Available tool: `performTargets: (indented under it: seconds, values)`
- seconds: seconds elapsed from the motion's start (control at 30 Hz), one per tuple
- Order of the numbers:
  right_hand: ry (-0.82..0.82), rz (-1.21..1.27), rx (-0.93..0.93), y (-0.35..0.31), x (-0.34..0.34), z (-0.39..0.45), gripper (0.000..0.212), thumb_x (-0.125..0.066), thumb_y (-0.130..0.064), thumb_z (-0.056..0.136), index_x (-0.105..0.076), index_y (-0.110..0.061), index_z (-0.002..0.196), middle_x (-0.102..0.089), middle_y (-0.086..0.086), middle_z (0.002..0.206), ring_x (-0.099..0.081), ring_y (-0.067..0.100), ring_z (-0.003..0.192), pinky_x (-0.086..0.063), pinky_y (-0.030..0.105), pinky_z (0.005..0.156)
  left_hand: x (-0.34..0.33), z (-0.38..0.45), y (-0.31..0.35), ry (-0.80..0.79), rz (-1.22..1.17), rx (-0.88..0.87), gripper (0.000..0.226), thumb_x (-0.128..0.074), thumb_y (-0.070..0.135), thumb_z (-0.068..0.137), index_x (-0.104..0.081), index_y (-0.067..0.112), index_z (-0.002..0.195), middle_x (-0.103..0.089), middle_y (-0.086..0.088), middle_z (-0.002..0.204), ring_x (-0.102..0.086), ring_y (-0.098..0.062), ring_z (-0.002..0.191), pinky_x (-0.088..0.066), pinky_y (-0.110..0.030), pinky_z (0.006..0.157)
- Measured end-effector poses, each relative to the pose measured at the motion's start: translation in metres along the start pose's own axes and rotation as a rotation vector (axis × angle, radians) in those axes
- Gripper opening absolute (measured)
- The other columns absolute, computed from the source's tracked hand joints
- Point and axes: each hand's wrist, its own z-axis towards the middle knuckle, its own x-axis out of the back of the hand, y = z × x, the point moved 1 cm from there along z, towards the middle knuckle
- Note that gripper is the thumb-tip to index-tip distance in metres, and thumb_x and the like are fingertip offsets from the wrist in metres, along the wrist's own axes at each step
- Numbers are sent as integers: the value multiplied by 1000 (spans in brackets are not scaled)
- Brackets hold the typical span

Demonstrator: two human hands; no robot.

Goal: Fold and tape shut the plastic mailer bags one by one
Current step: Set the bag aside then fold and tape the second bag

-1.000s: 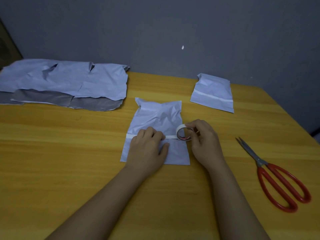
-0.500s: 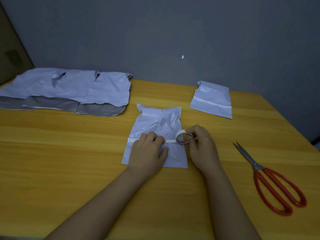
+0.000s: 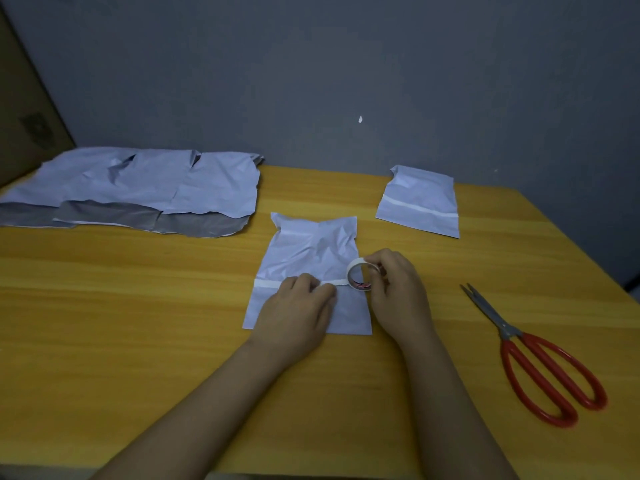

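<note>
Head view, one entry per item.

Mailer bag in work [image 3: 311, 258]: white plastic, folded, lying flat at the centre of the worktop [image 3: 138, 323], its crumpled far end toward the wall.

Tape strip [image 3: 265, 283]: white, laid across the bag from its left edge toward the right, running under the left hand and joined to the roll.

Left hand [image 3: 294, 313]: fingers bent, knuckles up, pressing down on the strip and bag; it grasps nothing that can be seen.

Tape roll [image 3: 360, 278]: standing on edge on the bag near its right edge.

Right hand [image 3: 394, 289]: grasping the roll, fingertips over its rim.

Scissors [image 3: 533, 355]: red handles, blades closed, lying to the right, well apart from the hands.

Finished bag [image 3: 419, 202]: folded, one tape strip across it, at the far right.

Unfolded bags [image 3: 138, 188]: overlapping, at the far left.

Step in hand, as judged: drawing the tape across to the right edge of the fold.

Handling notes: keep the left hand flat on the laid portion so that the thin film does not creep or pucker. Keep the roll low and the tape taut and in line with the laid portion. Smooth from left to right to drive out bubbles. Carry the strip just past the edge before cutting. The scissors call for a free hand; pin the tape end first.
</note>
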Motion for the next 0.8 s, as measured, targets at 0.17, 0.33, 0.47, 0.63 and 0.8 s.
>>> performTargets:
  seconds: [0.17, 0.33, 0.47, 0.63, 0.8]
  values:
    - [36, 6, 16, -4, -1, 2, 13, -48, -10, 93, -60, -16, 95, -58, -5, 92, -51, 13, 87, -40, 23, 70, -6, -4, -3, 65, -36, -32, 51, -22, 47, 92, -65, 21, 104, -55, -6, 116, -52, -25, 107, -48, -33, 77]
    - [68, 53, 16, -9, 0, 3, 12, -49, -14, 90, -60, -16, 94, -54, -9, 88, -50, 10, 84, -37, 12, 71, -9, -6, -5, 119, -63, -15, 41, -31, 42, 94, -66, 23, 102, -55, -4, 118, -54, -22, 108, -48, -30, 78]
    - [48, 84, -3, -7, 1, 0, 10, -49, -13, 89, -57, -17, 91, -55, -8, 86, -52, 14, 82, -42, 25, 69, -8, -7, -5, 89, -104, 9, 45, -26, 44, 93, -64, 23, 106, -52, -2, 122, -49, -19, 112, -44, -29, 84]
    - [-24, 74, -50, -4, 3, -3, 11, -51, -6, 92, -54, -17, 90, -55, -6, 87, -52, 14, 82, -45, 29, 67, -8, -6, -4, 98, -115, 17, 45, -26, 44, 93, -63, 20, 105, -53, -3, 120, -50, -21, 110, -46, -32, 85]
    - [-51, 46, -47, -3, 2, -3, 14, -50, -3, 91, -54, -16, 90, -55, -6, 88, -52, 15, 84, -45, 32, 67, -7, -8, -5, 85, -127, 14, 48, -25, 45, 93, -62, 20, 109, -52, -3, 121, -49, -20, 112, -44, -31, 87]
